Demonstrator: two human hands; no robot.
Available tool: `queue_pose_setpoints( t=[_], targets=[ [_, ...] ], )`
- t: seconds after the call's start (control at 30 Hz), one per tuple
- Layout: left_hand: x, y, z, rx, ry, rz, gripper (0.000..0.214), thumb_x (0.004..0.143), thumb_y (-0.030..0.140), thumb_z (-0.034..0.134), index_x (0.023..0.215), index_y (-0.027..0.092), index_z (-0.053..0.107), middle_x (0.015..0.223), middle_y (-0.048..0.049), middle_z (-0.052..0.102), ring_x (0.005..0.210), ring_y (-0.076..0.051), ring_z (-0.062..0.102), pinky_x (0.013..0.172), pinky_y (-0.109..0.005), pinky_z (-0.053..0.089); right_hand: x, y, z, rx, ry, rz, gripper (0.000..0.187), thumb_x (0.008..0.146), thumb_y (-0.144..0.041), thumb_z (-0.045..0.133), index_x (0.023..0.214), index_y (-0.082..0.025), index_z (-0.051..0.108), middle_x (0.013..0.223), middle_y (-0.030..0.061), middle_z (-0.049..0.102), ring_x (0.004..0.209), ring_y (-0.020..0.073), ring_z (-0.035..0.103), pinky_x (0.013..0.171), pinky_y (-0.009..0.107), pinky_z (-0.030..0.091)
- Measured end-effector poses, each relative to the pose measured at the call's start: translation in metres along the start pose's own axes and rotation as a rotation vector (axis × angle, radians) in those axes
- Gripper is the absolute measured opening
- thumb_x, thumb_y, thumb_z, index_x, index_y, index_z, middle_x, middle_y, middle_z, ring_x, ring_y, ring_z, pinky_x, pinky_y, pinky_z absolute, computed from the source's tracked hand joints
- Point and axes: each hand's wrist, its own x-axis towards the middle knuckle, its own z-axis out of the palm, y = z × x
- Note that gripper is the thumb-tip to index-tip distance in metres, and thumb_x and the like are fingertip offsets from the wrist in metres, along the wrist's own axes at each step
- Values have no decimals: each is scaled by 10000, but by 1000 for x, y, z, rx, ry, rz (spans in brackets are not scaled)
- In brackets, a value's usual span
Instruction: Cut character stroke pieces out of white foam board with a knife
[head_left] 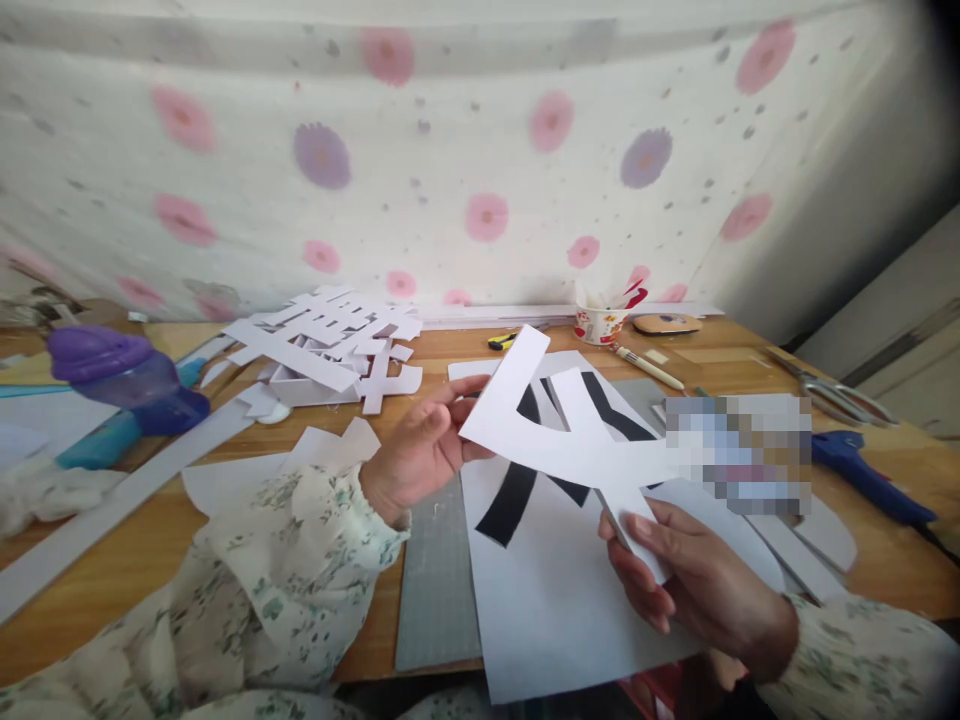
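A white foam-board cut-out (555, 447), shaped like a crossed-stroke character, is held up in both hands, tilted above the table. My left hand (420, 450) grips its left corner, thumb on the near side and fingers partly hidden behind. Lower right, my right hand (686, 560) pinches the end of its downward leg between thumb and fingers. Beneath it lies a white paper sheet (562, 620) printed with a black character (507, 505), partly covered by the cut-out. That sheet rests on a grey-green cutting mat (441, 590).
White cut-outs (322, 340) are heaped at the back left, near a purple-lidded bottle (124, 375). A paper cup (598, 322), a pen (649, 368) and a mouse-like object (666, 324) stand behind. Scissors (832, 385) and a blue glue gun (870, 475) lie right, beside a pixelated patch.
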Motion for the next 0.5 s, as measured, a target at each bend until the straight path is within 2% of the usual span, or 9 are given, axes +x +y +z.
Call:
queue_pose_setpoints(
  t=[0.07, 0.13, 0.2, 0.3, 0.37, 0.5],
  targets=[
    [-1, 1, 3, 92, 40, 135, 448, 692, 336, 829, 1106, 234, 692, 1041, -47, 727, 932, -183, 676, 790, -284, 586, 1, 0, 0, 32, 3, -13, 274, 891, -396, 615, 901, -131, 679, 559, -33, 511, 374, 36, 375, 348, 156, 400],
    [-2, 0, 6, 175, 87, 257, 325, 692, 245, 832, 999, 226, 729, 940, -22, 748, 848, -143, 692, 745, -228, 584, 1, 1, 0, 49, 0, -14, 277, 892, -402, 612, 898, -133, 679, 555, -33, 510, 367, 34, 358, 343, 157, 393],
    [-3, -2, 8, 253, 129, 355, 228, 704, 239, 823, 920, 226, 749, 846, -10, 751, 754, -122, 695, 701, -212, 582, 1, 3, 1, 51, -3, -9, 285, 885, -415, 618, 896, -136, 675, 552, -35, 506, 363, 32, 348, 342, 156, 387],
    [-5, -3, 7, 399, 194, 490, 179, 708, 287, 819, 867, 229, 762, 821, -20, 740, 686, -131, 683, 652, -246, 584, 0, 5, 3, 58, -16, 19, 295, 871, -438, 631, 887, -145, 660, 546, -43, 497, 354, 30, 334, 335, 154, 371],
    [-6, -3, 6, 469, 220, 538, 168, 711, 295, 815, 854, 221, 767, 790, -27, 725, 657, -137, 668, 626, -260, 573, 0, 5, 6, 66, -23, 34, 300, 871, -448, 629, 885, -149, 649, 544, -47, 492, 353, 31, 328, 335, 156, 370],
    [-12, -2, 10, 541, 314, 511, 103, 742, 243, 789, 843, 234, 770, 741, -14, 712, 652, -136, 639, 655, -274, 551, 0, 4, 11, 73, -32, 17, 306, 857, -444, 648, 890, -140, 637, 539, -50, 494, 355, 36, 347, 344, 163, 386]
  ],
)
